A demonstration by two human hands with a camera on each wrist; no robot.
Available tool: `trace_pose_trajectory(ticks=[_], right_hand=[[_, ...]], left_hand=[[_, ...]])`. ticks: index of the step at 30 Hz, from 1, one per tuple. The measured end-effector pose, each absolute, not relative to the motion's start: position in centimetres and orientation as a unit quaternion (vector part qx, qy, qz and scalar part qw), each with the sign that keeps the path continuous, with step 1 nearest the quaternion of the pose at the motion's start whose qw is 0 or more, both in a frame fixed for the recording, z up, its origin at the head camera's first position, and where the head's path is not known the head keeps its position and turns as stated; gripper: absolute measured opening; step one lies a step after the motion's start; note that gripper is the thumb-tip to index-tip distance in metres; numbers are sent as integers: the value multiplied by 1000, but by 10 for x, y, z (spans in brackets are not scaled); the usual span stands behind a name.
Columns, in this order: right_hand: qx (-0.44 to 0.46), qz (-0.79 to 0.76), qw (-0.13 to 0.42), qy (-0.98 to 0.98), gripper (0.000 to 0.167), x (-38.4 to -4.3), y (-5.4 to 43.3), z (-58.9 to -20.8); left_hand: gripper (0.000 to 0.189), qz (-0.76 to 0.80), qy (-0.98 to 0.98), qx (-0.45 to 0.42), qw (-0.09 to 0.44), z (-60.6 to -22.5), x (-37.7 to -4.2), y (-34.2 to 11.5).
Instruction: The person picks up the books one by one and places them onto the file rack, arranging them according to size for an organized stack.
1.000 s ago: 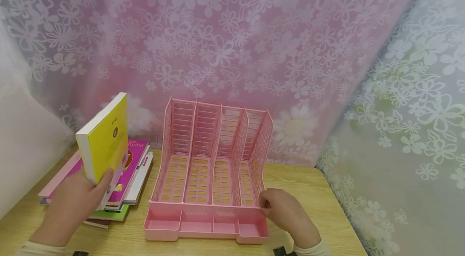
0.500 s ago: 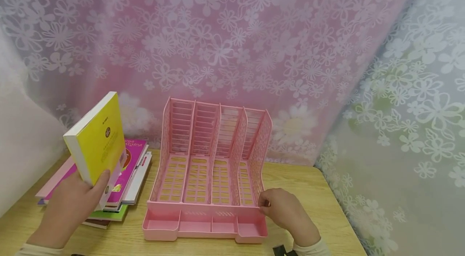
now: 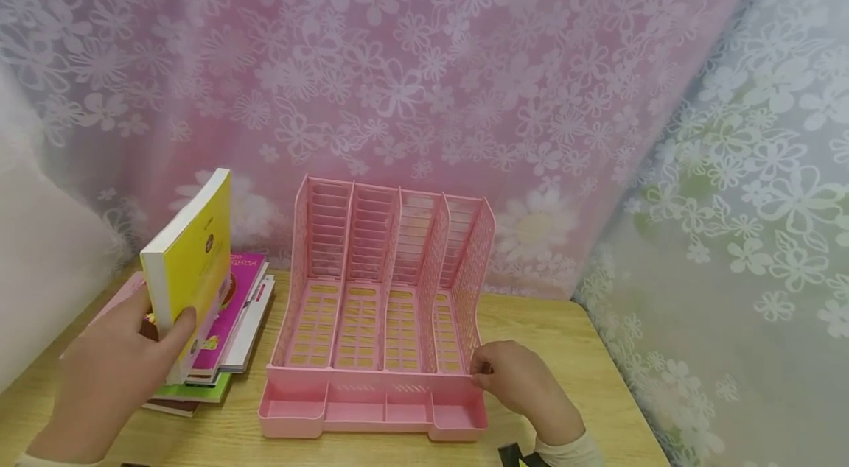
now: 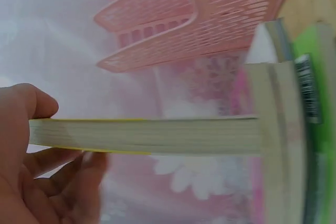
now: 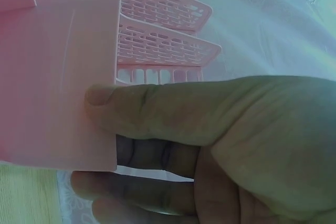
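My left hand (image 3: 109, 364) grips a thick yellow book (image 3: 199, 250) between thumb and fingers. The book stands upright over a stack of books, its lower end right at the magenta cover (image 3: 242, 286) on top. In the left wrist view the pages (image 4: 147, 136) of the held book run sideways, thumb on one cover and fingers on the other. My right hand (image 3: 520, 382) pinches the front right corner of a pink desk organizer (image 3: 371, 371). The right wrist view shows the thumb (image 5: 100, 98) on the organizer's pink wall (image 5: 58, 77), with fingers curled behind and below it.
The organizer has several tall slots with lattice dividers and small front trays (image 3: 358, 402). Below the magenta book lie white-edged books (image 3: 248, 331) and a green one (image 3: 212, 392). A flowered curtain (image 3: 398, 69) hangs behind the wooden table (image 3: 550, 320), with another at right.
My left hand tipped the yellow book leftward, then brought it back to the right, and the fingers have shifted on it. The right hand has stayed at the organizer's corner.
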State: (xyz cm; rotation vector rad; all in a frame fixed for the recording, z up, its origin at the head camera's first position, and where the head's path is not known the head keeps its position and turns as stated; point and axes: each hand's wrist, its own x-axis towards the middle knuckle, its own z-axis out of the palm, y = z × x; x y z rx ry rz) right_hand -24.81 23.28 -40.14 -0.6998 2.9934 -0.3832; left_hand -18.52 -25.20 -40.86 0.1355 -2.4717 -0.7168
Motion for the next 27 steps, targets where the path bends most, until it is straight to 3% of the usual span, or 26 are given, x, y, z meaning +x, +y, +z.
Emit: trace_pose_trajectory(ticks=[4, 8, 15, 21, 27], right_hand=[[-227, -129, 22, 965, 24, -248, 232, -401], [-227, -134, 24, 964, 24, -248, 232, -401], [-234, -145, 28, 961, 24, -250, 233, -403], [-235, -150, 34, 960, 23, -251, 235, -403], [-227, -159, 37, 960, 26, -251, 234, -403]], left_hand=[[27, -245, -904, 37, 349, -399, -183, -247], [25, -229, -899, 26, 371, -395, -182, -244], [37, -231, -940, 23, 250, -384, -182, -248], [33, -210, -955, 14, 211, -381, -181, -250], [55, -219, -967, 12, 128, -377, -186, -255]])
